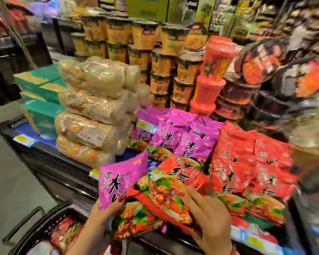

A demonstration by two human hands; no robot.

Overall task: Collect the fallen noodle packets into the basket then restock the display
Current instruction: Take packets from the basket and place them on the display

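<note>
A shop aisle, blurred at the edges, with a low display shelf (50,159) running from 9 o'clock across to 3 o'clock over a grey floor. On the shelf, purple packets (182,137) lie in rows at the centre, and red packets (247,162) are heaped just beside them toward 3 o'clock. Noodle cups (160,52) are stacked behind at 12 o'clock. Clear bags of pale noodles (96,100) are piled toward 10 o'clock, with green boxes (39,89) beyond them.

The basket (31,227) sits at 7 o'clock, below the shelf front, and some packets (66,230) lie inside it. Blur hides how many.

The left hand (107,208), at 6 o'clock, grips one purple packet (116,181) by its lower part, thumb curled over the front, and holds it above the shelf edge. The right hand (208,212), at 5 o'clock, lies with straight fingers on a red packet (166,190) that rests tilted between the two hands. Its thumb is hidden, so I cannot tell whether it pinches from beneath.

As I judge it, the collecting looks finished or nearly so, since no packets show on the visible floor. Restocking is under way: both rows already hold packets, two are in hand over the display, and the ones in the basket are left to go up.
</note>
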